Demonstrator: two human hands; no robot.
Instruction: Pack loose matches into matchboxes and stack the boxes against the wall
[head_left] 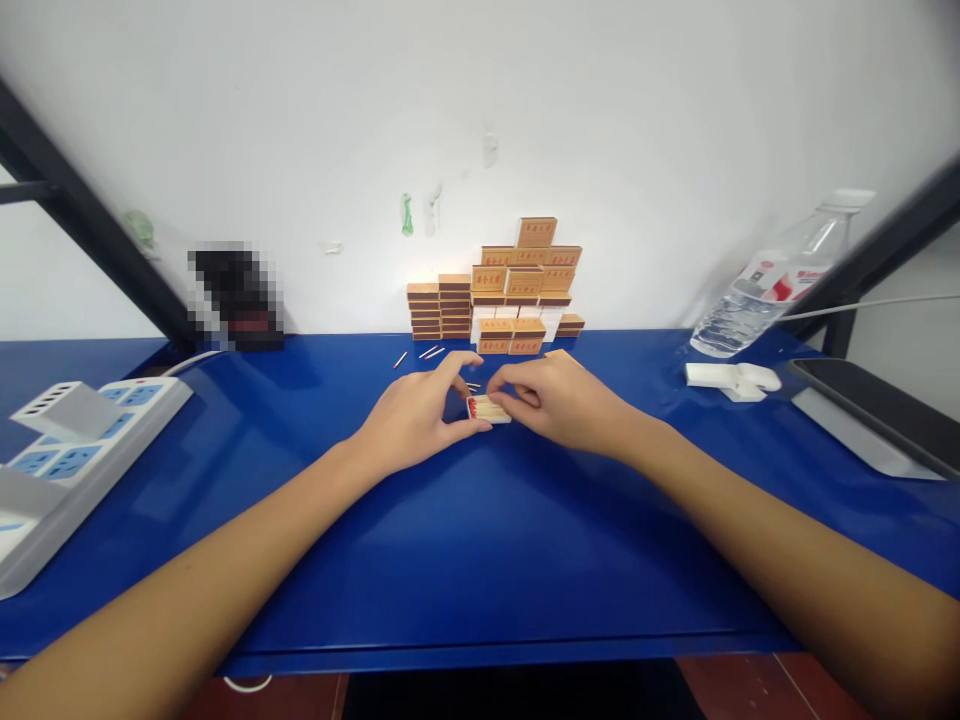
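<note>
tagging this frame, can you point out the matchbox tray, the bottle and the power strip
Matchbox tray (501,420), head view: near white side wall.
Bottle (778,280), head view: printed label.
Power strip (73,462), head view: blue socket panel.

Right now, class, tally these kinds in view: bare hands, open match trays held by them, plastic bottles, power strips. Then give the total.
Bare hands: 2 (left hand, right hand)
Open match tray: 1
Plastic bottle: 1
Power strip: 1
Total: 5
</note>
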